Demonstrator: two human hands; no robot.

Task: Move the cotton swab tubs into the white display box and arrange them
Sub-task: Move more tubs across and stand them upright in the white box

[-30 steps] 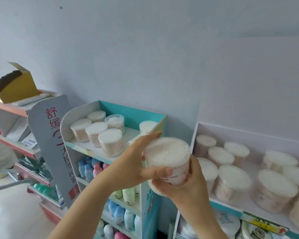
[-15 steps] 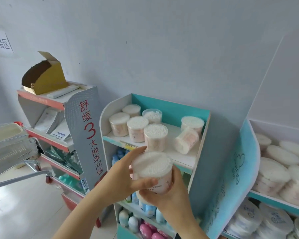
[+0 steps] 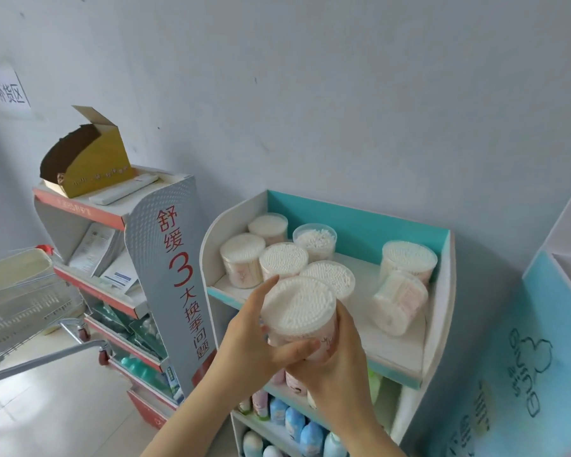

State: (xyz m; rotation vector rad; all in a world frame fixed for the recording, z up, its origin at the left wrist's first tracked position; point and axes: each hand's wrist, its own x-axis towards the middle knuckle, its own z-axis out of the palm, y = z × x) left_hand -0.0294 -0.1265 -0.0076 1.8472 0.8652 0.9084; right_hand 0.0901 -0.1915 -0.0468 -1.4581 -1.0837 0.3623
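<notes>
Held tub: I see a clear cotton swab tub point(image 3: 299, 311), upright and packed with white swabs, clamped between both hands. It hangs over the front edge of the top shelf and does not rest on it.
Left hand: my left hand point(image 3: 254, 347) wraps the tub's left side, with the thumb laid across the front wall and the fingers curled round the far side.
Right hand: my right hand point(image 3: 338, 367) cups the tub's base and right side, fingers curled round it from below.
Box: the white display box point(image 3: 440, 291), with its teal back panel, stands just beyond both hands.
Beyond the left hand: a cluster of upright tubs point(image 3: 243, 258) stands on the shelf's left half. The nearest tub point(image 3: 332, 278) sits just behind the held one and is partly hidden by it.
Right of the right hand: a tipped tub point(image 3: 399, 303) lies on its side on the shelf. A corner tub point(image 3: 407, 260) stands upright just behind it; I cannot tell whether they touch.
Below the hands: pastel bottles point(image 3: 297, 423) fill a lower shelf.
Left of the left hand: a grey sign panel point(image 3: 175, 268) with red characters stands near, a shopping cart point(image 3: 20, 298) further out, and an open cardboard box point(image 3: 86, 159) is above.
</notes>
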